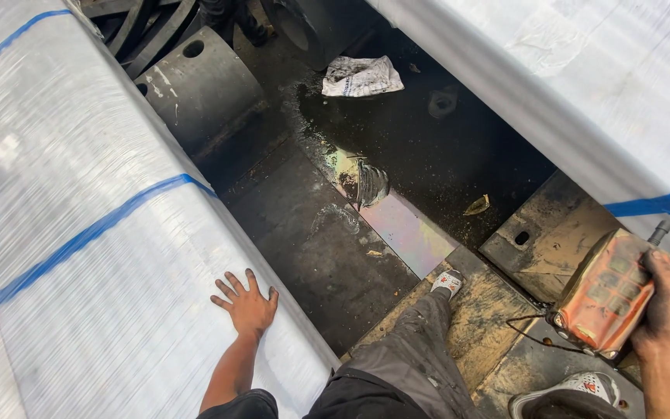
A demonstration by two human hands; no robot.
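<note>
The right hand is wrapped tight around an orange remote control, thumb lying across its grimy buttons; the box sits low at the right, above a shoe. The left hand lies flat with fingers spread on the big wrapped roll, holding nothing. That roll is white, shiny and banded with blue tape. Between the rolls, the dark floor is wet, with an oily rainbow sheen and a crumpled paper farther off.
</note>
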